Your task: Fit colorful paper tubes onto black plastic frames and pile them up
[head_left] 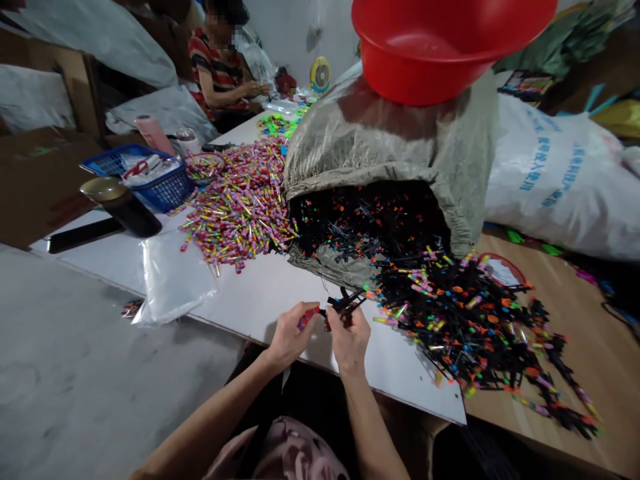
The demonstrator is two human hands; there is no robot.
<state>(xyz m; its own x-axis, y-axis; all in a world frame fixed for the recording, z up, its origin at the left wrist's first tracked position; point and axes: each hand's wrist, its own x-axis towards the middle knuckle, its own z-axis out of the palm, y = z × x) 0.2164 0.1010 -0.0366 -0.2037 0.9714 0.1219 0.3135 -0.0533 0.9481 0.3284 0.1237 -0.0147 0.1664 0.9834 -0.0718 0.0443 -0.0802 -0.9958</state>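
My left hand point(291, 339) pinches a small colourful tube point(306, 319), mostly red where it shows between the fingers. Close beside it, my right hand point(353, 341) is closed on a black plastic toy gun point(345, 303) whose thin parts stick out above the fingers. The two pieces meet, or nearly so, between my hands, just over the white tabletop point(245, 293); the fingers hide the exact contact. Left of centre lies a big heap of similar pink, red and yellow tubes point(245, 207). To the right spreads a pile of black toy guns with coloured tubes on them point(465, 320).
A grey sack point(380, 147) full of black pieces opens towards me, with a red basin point(440, 67) on top. Left on the table are clear plastic bags point(170, 273), a dark jar point(125, 207) and a blue basket point(160, 187). A co-worker point(223, 73) sits at the far end.
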